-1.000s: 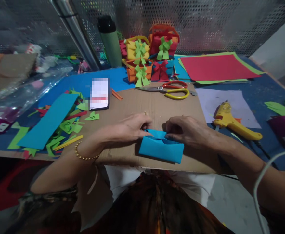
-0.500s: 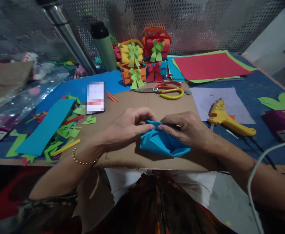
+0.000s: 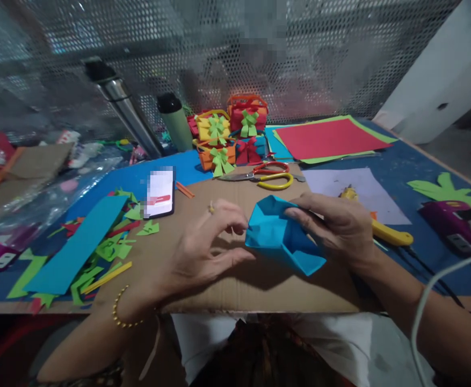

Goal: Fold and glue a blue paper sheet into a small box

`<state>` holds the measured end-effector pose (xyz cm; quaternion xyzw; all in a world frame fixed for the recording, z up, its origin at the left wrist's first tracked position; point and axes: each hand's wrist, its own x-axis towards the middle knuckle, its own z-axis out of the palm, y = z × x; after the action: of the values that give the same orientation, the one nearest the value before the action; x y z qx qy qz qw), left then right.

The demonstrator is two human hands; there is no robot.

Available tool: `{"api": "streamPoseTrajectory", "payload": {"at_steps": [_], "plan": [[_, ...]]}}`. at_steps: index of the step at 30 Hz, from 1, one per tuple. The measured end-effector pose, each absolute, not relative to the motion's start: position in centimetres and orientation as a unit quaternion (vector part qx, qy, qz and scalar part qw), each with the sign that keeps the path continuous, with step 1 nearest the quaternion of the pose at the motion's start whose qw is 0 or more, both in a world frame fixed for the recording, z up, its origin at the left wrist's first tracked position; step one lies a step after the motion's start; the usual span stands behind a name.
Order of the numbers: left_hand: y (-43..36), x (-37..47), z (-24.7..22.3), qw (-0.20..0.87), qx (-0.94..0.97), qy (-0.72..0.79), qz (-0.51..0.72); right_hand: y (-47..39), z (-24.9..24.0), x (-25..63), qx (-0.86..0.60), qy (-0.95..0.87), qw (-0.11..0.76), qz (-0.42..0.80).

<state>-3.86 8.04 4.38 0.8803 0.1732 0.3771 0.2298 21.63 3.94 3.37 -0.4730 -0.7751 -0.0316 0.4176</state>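
A folded blue paper piece (image 3: 277, 236) hangs over the cardboard sheet (image 3: 219, 290), its hollow side partly showing. My right hand (image 3: 332, 226) pinches its upper right edge between thumb and fingers. At its left end is my left hand (image 3: 211, 242), fingers curved and thumb apart, with a gap between them and nothing held. Behind the hands, scissors (image 3: 259, 176) with red and yellow handles lie on the cardboard. A yellow glue gun (image 3: 392, 232) rests at the right, partly hidden by my right hand.
Small paper baskets with bows (image 3: 219, 161) stand at the back beside two bottles (image 3: 176, 123). Coloured sheets (image 3: 332, 138) lie back right. At the left are a phone (image 3: 160, 192), a blue strip (image 3: 78, 244) and green scraps (image 3: 112, 247). A pale cable (image 3: 420, 312) crosses the right front.
My left hand has let go of the blue paper and opened beside it. The paper is now tilted and more spread in my right hand. The view has tipped upward.
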Motion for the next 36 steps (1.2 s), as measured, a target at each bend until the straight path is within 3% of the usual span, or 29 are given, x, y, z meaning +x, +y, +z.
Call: {"api": "streamPoseTrajectory", "payload": {"at_steps": [4,9,15,21,28,36], "plan": [[7.5,-3.9,4.9,0.365,0.815,0.260,0.367,3.4,3.7,21.6,-0.468,-0.777,0.408,-0.110],[7.4,-3.7,5.1,0.568,0.711,0.331,0.249,3.2,3.8,21.4,-0.439,-0.789,0.412,-0.122],[7.5,-3.4,5.0,0.610,0.679,0.340,0.228,3.3,3.4,21.3,-0.471,-0.784,0.398,-0.074],[7.2,-3.3,5.4,0.487,0.736,0.326,0.339,3.5,3.3,20.9,-0.438,-0.790,0.416,-0.102],[7.4,-3.9,4.9,0.348,0.835,0.262,0.337,3.8,2.5,20.9,-0.507,-0.769,0.380,-0.089],[5.5,-1.8,4.5,0.077,0.847,0.330,0.410,3.5,2.6,20.4,-0.441,-0.769,0.384,-0.258]]}}
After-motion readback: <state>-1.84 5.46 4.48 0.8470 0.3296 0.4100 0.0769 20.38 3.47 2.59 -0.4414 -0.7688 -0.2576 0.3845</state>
